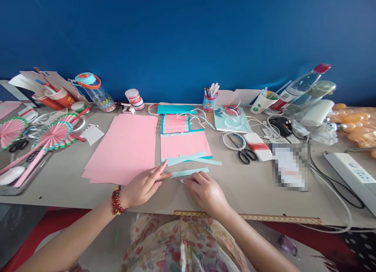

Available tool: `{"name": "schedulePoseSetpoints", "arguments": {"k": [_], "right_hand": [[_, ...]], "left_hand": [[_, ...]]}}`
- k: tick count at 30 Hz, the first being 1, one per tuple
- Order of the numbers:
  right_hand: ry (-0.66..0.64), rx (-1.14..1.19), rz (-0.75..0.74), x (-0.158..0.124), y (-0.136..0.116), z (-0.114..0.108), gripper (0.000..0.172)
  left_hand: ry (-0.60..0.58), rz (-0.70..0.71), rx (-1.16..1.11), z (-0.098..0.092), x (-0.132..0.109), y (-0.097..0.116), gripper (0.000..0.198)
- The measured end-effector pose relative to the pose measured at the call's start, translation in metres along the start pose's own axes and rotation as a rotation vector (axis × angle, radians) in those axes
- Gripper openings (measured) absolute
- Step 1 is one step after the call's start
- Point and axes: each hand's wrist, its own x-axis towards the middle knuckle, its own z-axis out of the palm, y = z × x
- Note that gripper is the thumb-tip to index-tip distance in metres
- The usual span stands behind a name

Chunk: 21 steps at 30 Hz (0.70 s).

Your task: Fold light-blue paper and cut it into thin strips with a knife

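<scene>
My left hand (143, 185), with a red bead bracelet (116, 201) at the wrist, has its fingers stretched out and apart. Its fingertips reach the left end of a pale blue paper strip (190, 172) lying flat on the table. My right hand (207, 189) is closed just below that strip. A small whitish bit (182, 180) shows at its fingertips, too small to name. Beyond both hands lies a pink paper sheet (186, 143) with teal edges, and more pale blue strips (188, 158) rest across its near edge.
Large pink sheets (123, 146) lie to the left, with pink paper fans (54, 135) farther over. A folded pink-and-teal piece (175, 124) lies behind. To the right are a tape roll (225, 140), black-handled scissors (247, 156), a thread card (258, 146) and a power strip (352, 170).
</scene>
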Motion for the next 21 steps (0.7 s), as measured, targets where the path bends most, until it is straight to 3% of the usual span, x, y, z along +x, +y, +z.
{"name": "schedulePoseSetpoints", "arguments": {"k": [7, 21], "right_hand": [[-0.008, 0.046, -0.008, -0.002, -0.002, 0.0, 0.023], [0.015, 0.157, 0.161, -0.023, 0.02, -0.011, 0.026]], "left_hand": [[-0.002, -0.004, -0.028, -0.003, 0.002, 0.0, 0.072], [0.012, -0.011, 0.084, -0.003, 0.011, 0.003, 0.056]]}}
